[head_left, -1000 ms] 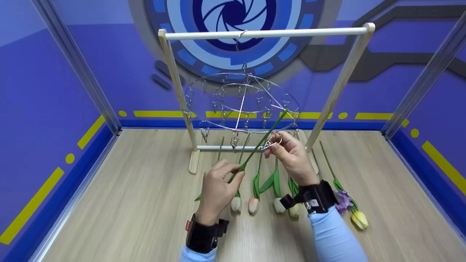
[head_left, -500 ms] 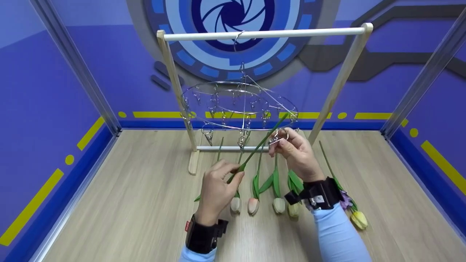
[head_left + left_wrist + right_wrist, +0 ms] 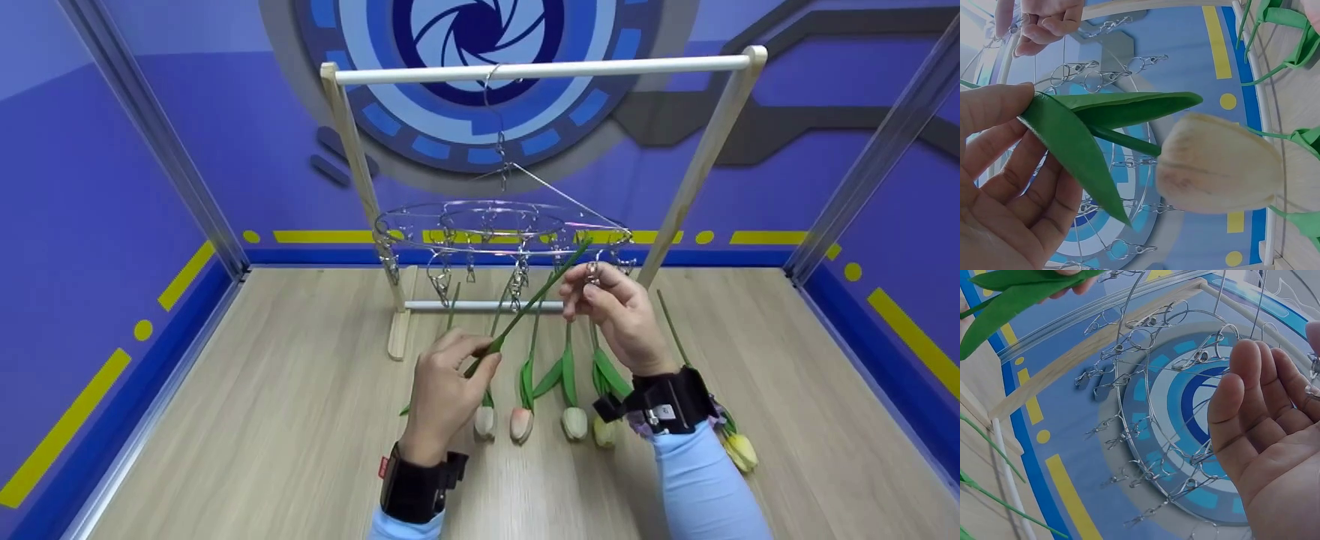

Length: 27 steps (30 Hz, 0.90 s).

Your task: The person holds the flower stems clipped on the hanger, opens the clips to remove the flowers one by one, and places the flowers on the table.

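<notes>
My left hand (image 3: 450,390) pinches an artificial tulip by its green stem (image 3: 537,300), just where the leaves (image 3: 1072,146) begin. Its pale cream bloom (image 3: 1219,163) fills the right half of the left wrist view; the hand hides it in the head view. With thumb and index finger, my right hand (image 3: 622,319) pinches a small metal clip (image 3: 592,273) on a round wire clip hanger (image 3: 499,251). That clip shows only partly at the right edge of the right wrist view. The stem's tip ends near the hanger's front rim, left of the right hand.
The hanger hangs by a hook from the white bar (image 3: 600,67) of a wooden stand (image 3: 697,172). Several tulips lie on the table (image 3: 300,420), among them a pink one (image 3: 522,425) and a yellow one (image 3: 741,452). Blue panels (image 3: 135,187) surround the table.
The hanger has turned and dropped from a tilt to nearly level. My right hand has moved right with the clip between its fingers. The left hand and its tulip stay almost still.
</notes>
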### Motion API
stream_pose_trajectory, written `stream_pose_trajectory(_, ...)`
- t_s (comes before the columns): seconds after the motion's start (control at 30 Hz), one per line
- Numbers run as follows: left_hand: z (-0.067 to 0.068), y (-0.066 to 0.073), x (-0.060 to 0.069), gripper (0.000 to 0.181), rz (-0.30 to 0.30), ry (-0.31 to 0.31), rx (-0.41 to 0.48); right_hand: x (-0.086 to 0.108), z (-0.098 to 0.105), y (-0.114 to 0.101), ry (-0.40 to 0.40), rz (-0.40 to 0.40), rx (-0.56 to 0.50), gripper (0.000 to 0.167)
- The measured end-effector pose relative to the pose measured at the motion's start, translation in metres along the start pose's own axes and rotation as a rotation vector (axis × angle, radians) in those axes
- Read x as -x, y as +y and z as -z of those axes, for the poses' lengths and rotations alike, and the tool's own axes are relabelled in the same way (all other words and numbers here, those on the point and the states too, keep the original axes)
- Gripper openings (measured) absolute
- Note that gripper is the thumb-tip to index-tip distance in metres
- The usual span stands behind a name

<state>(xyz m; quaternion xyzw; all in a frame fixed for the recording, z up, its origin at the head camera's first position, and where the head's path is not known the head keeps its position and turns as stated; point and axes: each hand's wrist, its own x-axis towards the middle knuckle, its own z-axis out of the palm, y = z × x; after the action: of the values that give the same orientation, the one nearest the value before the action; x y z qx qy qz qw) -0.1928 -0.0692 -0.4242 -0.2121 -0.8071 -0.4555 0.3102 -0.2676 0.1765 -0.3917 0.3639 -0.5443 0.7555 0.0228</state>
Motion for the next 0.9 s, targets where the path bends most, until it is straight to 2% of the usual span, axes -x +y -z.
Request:
stream_pose_trajectory(0.2, 0.002, 0.001, 0.0, 0.015, -0.001, 0.001, -0.005, 0.003, 0.0, -0.003, 0.062, 0.005, 0.145, 0.018)
stream_pose_trajectory(0.47, 0.008, 0.003, -0.001, 0.016, 0.007, 0.012, -0.027, 0.007, -0.003, -0.007, 0.114, 0.008, 0.342, 0.017)
stream_pose_trajectory(0.67, 0.012, 0.005, 0.0, 0.016, 0.017, 0.02, -0.045, 0.01, -0.002, -0.01, 0.158, -0.029, 0.503, 0.013)
stream_pose_trajectory(0.9, 0.018, 0.005, 0.002, 0.016, 0.019, 0.002, -0.068, 0.015, 0.003, -0.015, 0.173, -0.034, 0.59, 0.012)
